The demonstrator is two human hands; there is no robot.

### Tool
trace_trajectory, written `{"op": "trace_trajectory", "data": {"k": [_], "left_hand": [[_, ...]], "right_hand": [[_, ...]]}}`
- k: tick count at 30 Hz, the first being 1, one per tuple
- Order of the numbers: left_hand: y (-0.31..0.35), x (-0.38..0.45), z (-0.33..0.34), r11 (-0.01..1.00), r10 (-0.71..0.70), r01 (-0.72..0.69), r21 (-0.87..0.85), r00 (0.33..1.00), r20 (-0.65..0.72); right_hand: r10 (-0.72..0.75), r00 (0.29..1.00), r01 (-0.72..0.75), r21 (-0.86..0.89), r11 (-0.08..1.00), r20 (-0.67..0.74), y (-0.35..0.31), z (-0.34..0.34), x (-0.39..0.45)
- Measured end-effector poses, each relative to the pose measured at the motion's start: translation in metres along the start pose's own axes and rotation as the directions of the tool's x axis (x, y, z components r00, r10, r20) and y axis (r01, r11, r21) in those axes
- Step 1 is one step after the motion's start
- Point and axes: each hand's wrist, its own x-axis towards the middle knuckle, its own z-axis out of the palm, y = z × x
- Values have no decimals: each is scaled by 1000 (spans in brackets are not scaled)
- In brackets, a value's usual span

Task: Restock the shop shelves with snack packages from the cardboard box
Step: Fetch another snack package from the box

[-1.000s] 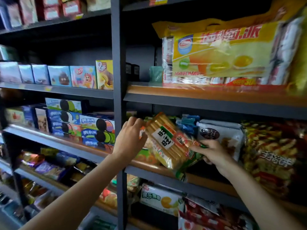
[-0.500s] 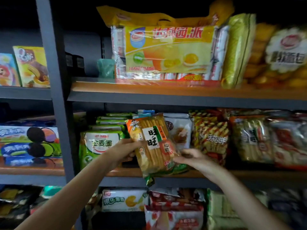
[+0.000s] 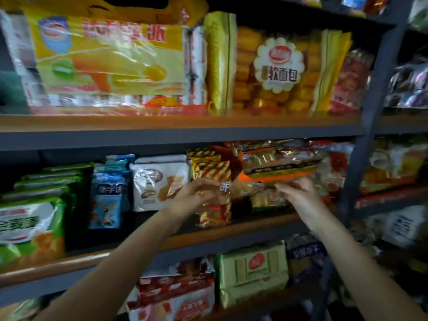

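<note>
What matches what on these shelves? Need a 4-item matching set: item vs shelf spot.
Things:
1. soft bread bag
2. green-and-white packs
3. orange cracker pack
4. pale green wafer pack

Places:
A. bottom shelf
B. middle shelf, far left
C. top shelf
D. held at the middle shelf by the right hand

Pairs: 1-C, 2-B, 3-D, 4-A

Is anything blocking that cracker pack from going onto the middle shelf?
Yes. The cracker pack, held flat by the right hand, sits on packs already filling that spot. The red-and-yellow striped bag crowds its left, with the left hand on it.
</note>
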Motion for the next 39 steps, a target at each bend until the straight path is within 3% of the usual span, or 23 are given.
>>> {"op": "trace_trajectory", "data": {"k": [3, 7, 14, 16, 19, 24, 28, 34, 36, 39], "left_hand": [[-6, 24, 34, 993, 12, -2, 120, 997, -81], [-21, 55, 82, 982, -15, 35, 186, 994, -108], [-44, 116, 146, 890, -50, 163, 427, 963, -263], [-47, 126, 152, 878, -151, 271, 394, 939, -309], [-48, 136, 156, 934, -280, 327, 145, 920, -273], [-46, 144, 164, 929, -181, 276, 248, 920, -347], [-48, 156, 171, 840, -110, 309, 446, 902, -417], [-61, 154, 170, 772, 5, 324, 547, 858, -514], [-62, 154, 174, 755, 20, 323, 571, 858, -513], [-65, 146, 181, 698, 99, 296, 653, 862, -497]], "right_hand": [[-57, 998, 56, -54, 997, -15, 7, -47, 25], [40, 998, -25, -276, 961, 47, 18, -82, 74], [123, 960, 10, -470, 883, 252, 21, -70, 141], [194, 942, -29, -509, 860, 272, 30, -65, 146], [255, 919, -34, -583, 812, 302, 49, -66, 151], [195, 948, 22, -663, 748, 252, 69, -64, 159], [93, 983, 23, -606, 795, 159, 82, -71, 163], [-13, 973, 140, -548, 825, 228, 86, -56, 168], [-10, 985, 109, -575, 811, 173, 86, -55, 163], [-166, 986, 140, -610, 780, 14, 89, -61, 138]]}}
